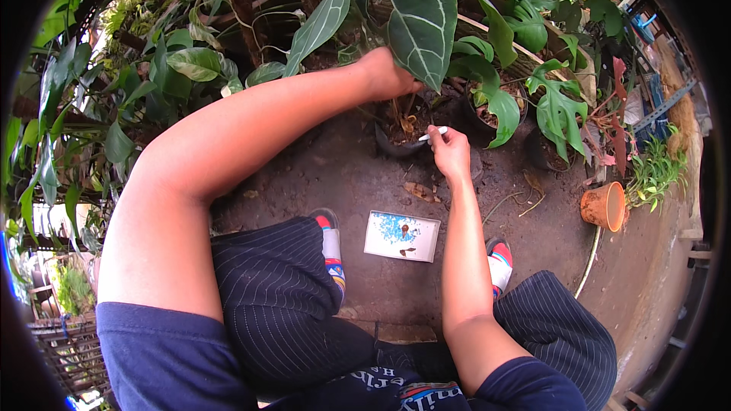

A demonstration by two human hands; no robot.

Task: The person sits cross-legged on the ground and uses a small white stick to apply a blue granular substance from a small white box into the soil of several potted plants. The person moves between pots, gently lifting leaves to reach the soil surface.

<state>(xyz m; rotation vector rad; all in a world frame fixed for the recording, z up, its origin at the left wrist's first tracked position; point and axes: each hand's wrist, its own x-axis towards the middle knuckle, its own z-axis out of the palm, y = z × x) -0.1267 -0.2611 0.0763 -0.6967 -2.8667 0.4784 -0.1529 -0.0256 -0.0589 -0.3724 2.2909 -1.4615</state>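
My right hand [451, 151] pinches a small white stick-like tool [432, 134] at the rim of a black plant pot [400, 148]. The pot holds soil and brown, dry plant bits. Above it, my left hand [389, 75] reaches under a large dark green leaf with pale veins [420, 17]. The leaf covers part of that hand, so its grip cannot be made out. Between my feet lies a shallow white box [374, 245] with blue and white granules [391, 227]. A small round brown thing [405, 229] and a dark brown scrap [407, 252] are in it too.
Right of the pot stand another black pot [517, 105] and split-leaved plants [554, 97]. An orange pot [602, 206] lies tilted farther right, near a pale hose [590, 260]. Dry leaves [421, 191] are on the dark ground. Dense foliage [165, 68] fills the left.
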